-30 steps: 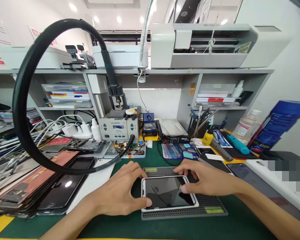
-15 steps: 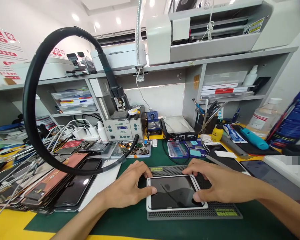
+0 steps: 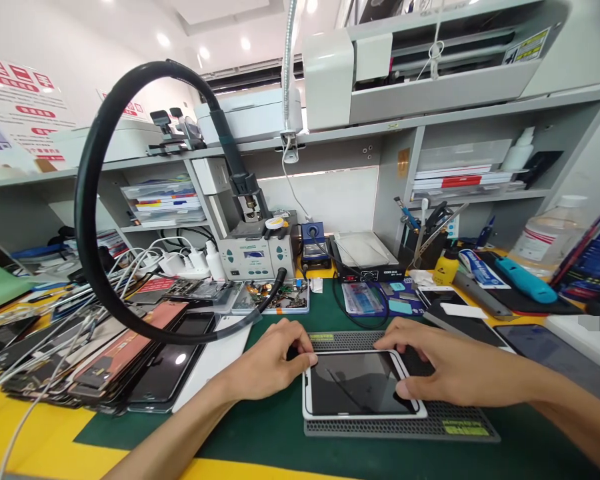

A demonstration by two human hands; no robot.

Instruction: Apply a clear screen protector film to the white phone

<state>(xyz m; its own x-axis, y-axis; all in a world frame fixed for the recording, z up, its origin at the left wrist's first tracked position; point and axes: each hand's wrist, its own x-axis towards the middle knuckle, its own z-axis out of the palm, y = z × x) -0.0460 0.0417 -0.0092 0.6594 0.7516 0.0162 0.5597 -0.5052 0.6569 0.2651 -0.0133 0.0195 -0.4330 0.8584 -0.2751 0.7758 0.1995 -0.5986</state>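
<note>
A white-framed tablet (image 3: 353,383) with a dark, glossy screen lies face up on a grey perforated mat (image 3: 467,427). My left hand (image 3: 275,360) grips its far left corner, thumb on the frame and fingers curled at the edge. At the right side, my right hand (image 3: 440,367) holds the tablet with its thumb pressed on the screen's border and its fingers around the far right corner. The undersides of both hands' fingers are partly hidden.
A stack of phone screens (image 3: 165,373) lies left. Behind are a hot-air station (image 3: 253,257) with a looping black hose (image 3: 83,200), a parts tray (image 3: 300,303) and a heating plate (image 3: 365,257). A dark-screened device (image 3: 555,357) lies right, near a bottle (image 3: 545,233).
My left thumb has slid from the tablet's left edge up to its far left corner. My right hand keeps its grip. The whole view has shifted slightly.
</note>
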